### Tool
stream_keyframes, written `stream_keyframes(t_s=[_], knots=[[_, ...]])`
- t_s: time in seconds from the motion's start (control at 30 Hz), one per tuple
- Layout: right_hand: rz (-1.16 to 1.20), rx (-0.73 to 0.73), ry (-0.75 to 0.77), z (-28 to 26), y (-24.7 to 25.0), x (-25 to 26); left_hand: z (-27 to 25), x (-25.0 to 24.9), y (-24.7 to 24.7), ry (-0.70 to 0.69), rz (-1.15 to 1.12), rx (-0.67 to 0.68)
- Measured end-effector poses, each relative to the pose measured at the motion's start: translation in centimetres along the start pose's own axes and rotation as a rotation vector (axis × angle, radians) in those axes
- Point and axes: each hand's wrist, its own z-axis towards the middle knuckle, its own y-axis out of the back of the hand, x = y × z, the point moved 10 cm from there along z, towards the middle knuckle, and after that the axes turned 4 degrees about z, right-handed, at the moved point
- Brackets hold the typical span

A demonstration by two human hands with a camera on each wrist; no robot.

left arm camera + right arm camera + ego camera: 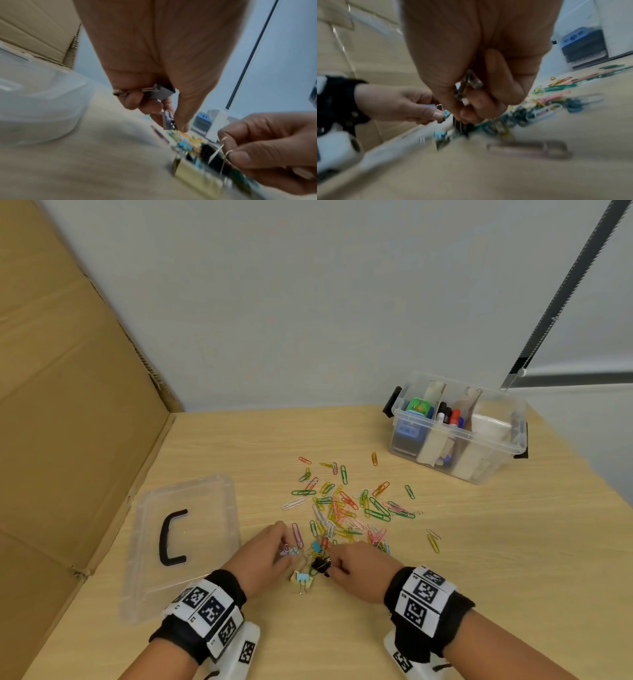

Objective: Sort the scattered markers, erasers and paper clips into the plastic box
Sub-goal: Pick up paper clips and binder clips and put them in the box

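Note:
Colourful paper clips (346,508) lie scattered mid-table, with binder clips at their near edge. My left hand (286,549) grips small pastel binder clips (290,551); the left wrist view shows a grey-blue clip (161,92) tucked under its curled fingers. My right hand (330,568) pinches the wire handles of a black binder clip (320,564) resting on the table, and the right wrist view shows another clip (471,82) held in its palm. A yellow binder clip with a blue one on it (302,579) lies between the hands. The clear plastic box (507,440) stands far right, holding markers (450,416) and erasers (409,433).
The box's clear lid (205,508) with a black handle lies on the left. A cardboard wall (68,405) borders the table's left side. A stray paper clip (433,542) lies right of the pile. Bare wooden table (513,542) spreads to the right.

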Motion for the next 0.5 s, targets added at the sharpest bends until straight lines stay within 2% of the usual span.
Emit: stream_keyframes(t_s=[0.2, 0.3, 0.43, 0.5], knots=[[0.261, -0.102, 0.061, -2.7, 6.3, -1.7, 1.1, -2.8, 4.2, -0.015, -0.125, -0.184], [0.185, -0.166, 0.095, -3.0, 8.9, -2.8, 2.4, -4.2, 5.3, 0.021, -0.124, -0.204], [0.057, -0.013, 0.154, -1.2, 5.6, -0.4, 3.1, -3.9, 5.9, 0.117, -0.133, -0.244], [0.005, 0.018, 0.165, 0.4, 3.4, 0.9, 2.8, -3.1, 5.5, 0.183, -0.117, -0.232]])
